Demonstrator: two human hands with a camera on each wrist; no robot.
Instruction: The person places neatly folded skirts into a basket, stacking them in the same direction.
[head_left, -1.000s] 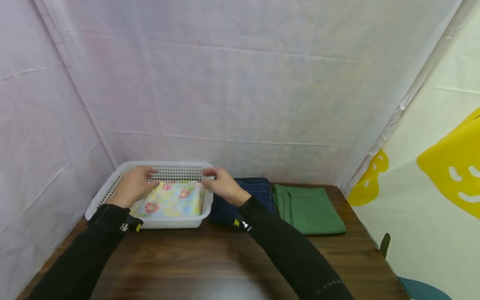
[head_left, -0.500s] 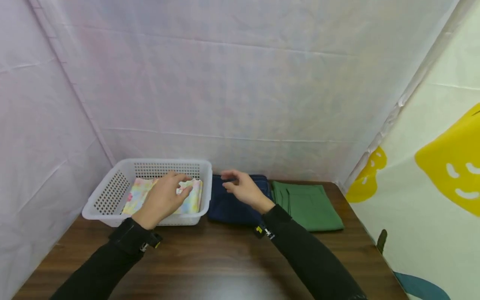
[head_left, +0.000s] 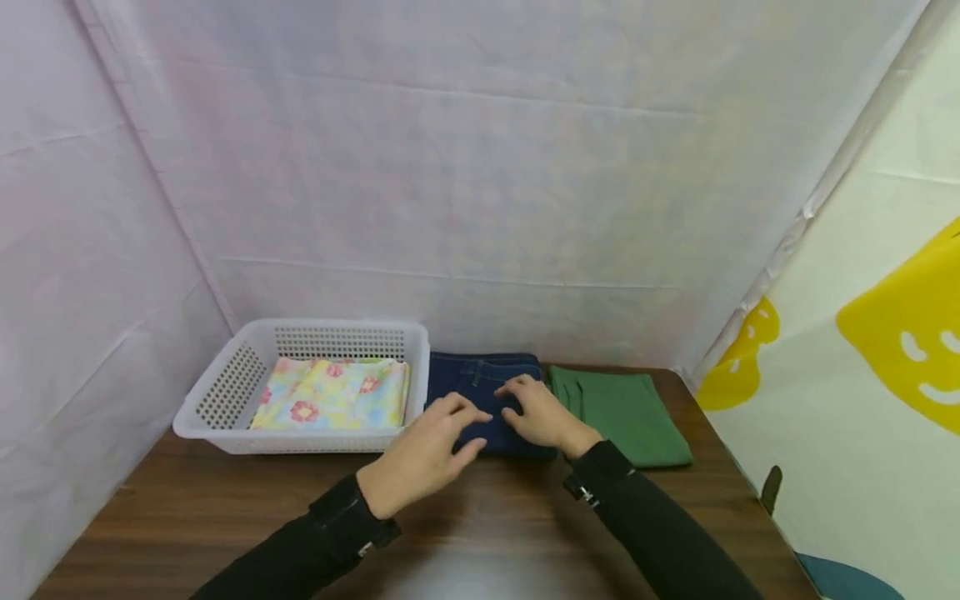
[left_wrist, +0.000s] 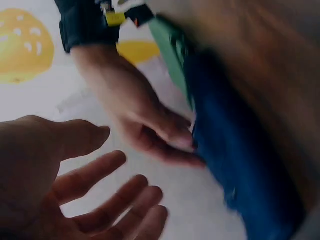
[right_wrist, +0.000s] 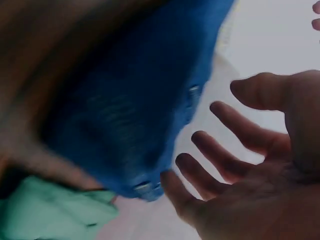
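Folded dark blue jeans [head_left: 453,372] lie on the table between a white basket and a folded green cloth garment. My left hand [head_left: 426,448] hovers near their front left part, fingers spread and relaxed, holding nothing. Over their right side is my right hand [head_left: 542,417], its fingers loosely bent with nothing between them. In the right wrist view the fingers stand apart from the jeans [right_wrist: 135,100]. The left wrist view is blurred; whether the right fingertips touch the jeans cannot be told there.
The white basket [head_left: 225,437] holds a folded floral cloth [head_left: 330,400]. The folded green garment [head_left: 630,417] lies right of the jeans. White fabric walls [head_left: 465,167] stand behind and at the sides of the brown wooden table [head_left: 285,492].
Both hands have moved right, from over the basket with the floral cloth to over the jeans. The basket, the jeans and the green garment stay in place.
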